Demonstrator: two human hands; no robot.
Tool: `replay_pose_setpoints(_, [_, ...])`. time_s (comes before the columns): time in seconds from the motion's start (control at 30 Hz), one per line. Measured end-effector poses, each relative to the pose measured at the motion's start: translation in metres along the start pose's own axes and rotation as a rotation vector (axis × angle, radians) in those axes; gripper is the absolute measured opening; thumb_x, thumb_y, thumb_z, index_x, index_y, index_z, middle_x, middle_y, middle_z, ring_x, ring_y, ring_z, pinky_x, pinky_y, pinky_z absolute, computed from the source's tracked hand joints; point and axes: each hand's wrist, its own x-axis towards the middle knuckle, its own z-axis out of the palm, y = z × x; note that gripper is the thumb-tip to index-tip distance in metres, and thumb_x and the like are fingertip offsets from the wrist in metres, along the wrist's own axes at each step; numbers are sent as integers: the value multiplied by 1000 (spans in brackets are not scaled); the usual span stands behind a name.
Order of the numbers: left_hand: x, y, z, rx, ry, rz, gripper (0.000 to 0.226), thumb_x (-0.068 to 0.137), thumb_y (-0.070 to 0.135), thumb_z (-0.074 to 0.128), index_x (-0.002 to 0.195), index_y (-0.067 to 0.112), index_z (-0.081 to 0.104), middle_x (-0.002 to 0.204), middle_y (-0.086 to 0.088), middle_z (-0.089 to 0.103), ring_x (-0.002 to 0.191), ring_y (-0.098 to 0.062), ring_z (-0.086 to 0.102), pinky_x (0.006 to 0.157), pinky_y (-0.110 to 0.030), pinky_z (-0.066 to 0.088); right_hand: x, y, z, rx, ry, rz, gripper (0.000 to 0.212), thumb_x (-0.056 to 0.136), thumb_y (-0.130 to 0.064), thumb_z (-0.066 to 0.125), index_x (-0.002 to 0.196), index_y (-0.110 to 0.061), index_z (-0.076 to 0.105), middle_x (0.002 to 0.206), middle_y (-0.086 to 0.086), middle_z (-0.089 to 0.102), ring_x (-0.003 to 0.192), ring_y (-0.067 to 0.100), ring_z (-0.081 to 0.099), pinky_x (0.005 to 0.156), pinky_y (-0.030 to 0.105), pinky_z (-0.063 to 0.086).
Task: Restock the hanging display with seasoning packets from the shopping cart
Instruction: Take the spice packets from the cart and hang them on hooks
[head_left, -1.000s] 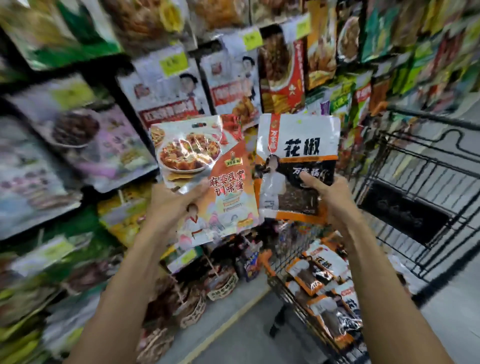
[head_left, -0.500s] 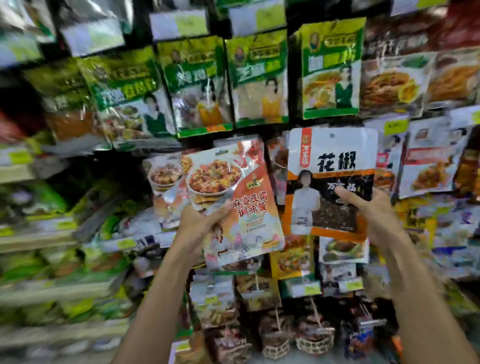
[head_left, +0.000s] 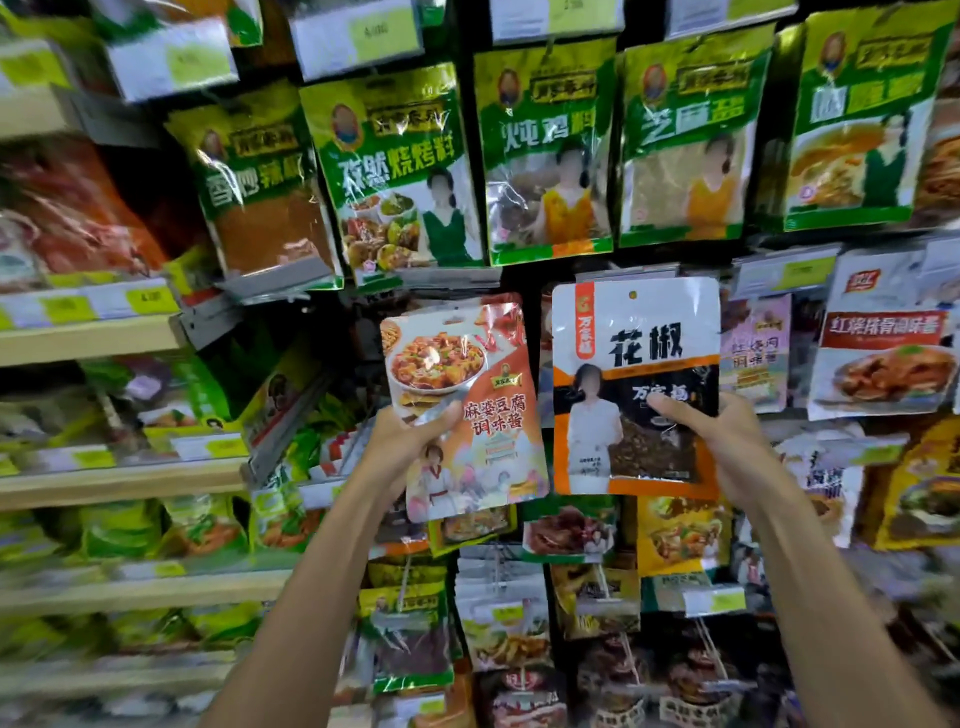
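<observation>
My left hand (head_left: 402, 447) grips an orange mapo tofu sauce packet (head_left: 483, 415) by its left edge, thumb across the front. My right hand (head_left: 727, 447) pinches a white, black and orange peppercorn packet (head_left: 631, 364) at its right side. Both packets are held upright, side by side, in front of the hanging display (head_left: 519, 280) of seasoning packets. The peppercorn packet has a small hang hole at its top. The shopping cart is out of view.
A row of green packets (head_left: 545, 150) hangs above my hands, and more packets (head_left: 571, 597) hang on pegs below. Wooden shelves (head_left: 104, 332) with bagged goods stand to the left. White and red packets (head_left: 883, 343) hang to the right.
My view has swung up and left from the cart to the display. Both hands with their packets have risen and come closer to the hanging rows.
</observation>
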Motion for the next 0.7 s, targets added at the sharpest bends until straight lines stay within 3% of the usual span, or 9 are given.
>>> replay_pose_setpoints(0.13, [21,1,-3,8,-37,11,55,53,49,86,90,10,71,82,-18,69,63,-30,60,56,-37,52,-4,4,14,-20,29,-7,54,56,-49,80,100,-18,70,93,-7,76,92,11,71,81,32,52])
replay_pose_setpoints(0.23, [33,1,-1,-13,-70,-23,44,64,36,84,97,9,69,73,-9,72,49,-20,55,43,-26,47,-9,5,16,-31,53,6,63,54,-52,81,105,-16,69,100,-4,75,103,17,68,92,40,51])
replay_pose_setpoints(0.37, [43,-5,1,-40,-97,-81,28,78,18,78,97,2,67,66,-8,68,42,-17,49,39,-23,43,-9,3,15,-35,74,26,89,51,-55,83,124,-9,61,123,7,67,120,27,59,106,52,42])
replay_pose_setpoints(0.47, [46,-7,2,-64,-96,-114,24,79,18,77,92,1,66,69,-10,68,42,-17,49,40,-24,44,-5,2,16,-38,71,22,71,52,-54,82,109,-14,68,106,1,74,108,21,66,102,49,46])
replay_pose_setpoints(0.57, [51,-6,2,-66,-87,-147,29,80,18,76,96,-3,64,71,-12,66,39,-15,48,39,-23,43,-1,4,19,-9,74,31,67,54,-50,82,109,-15,67,108,3,74,107,21,66,97,45,48])
replay_pose_setpoints(0.7, [62,-9,3,-46,-56,-185,31,82,14,74,103,-5,61,59,-5,66,38,-14,45,39,-25,39,0,8,26,3,58,28,50,56,-46,80,98,-21,68,95,-4,76,88,9,72,77,30,50])
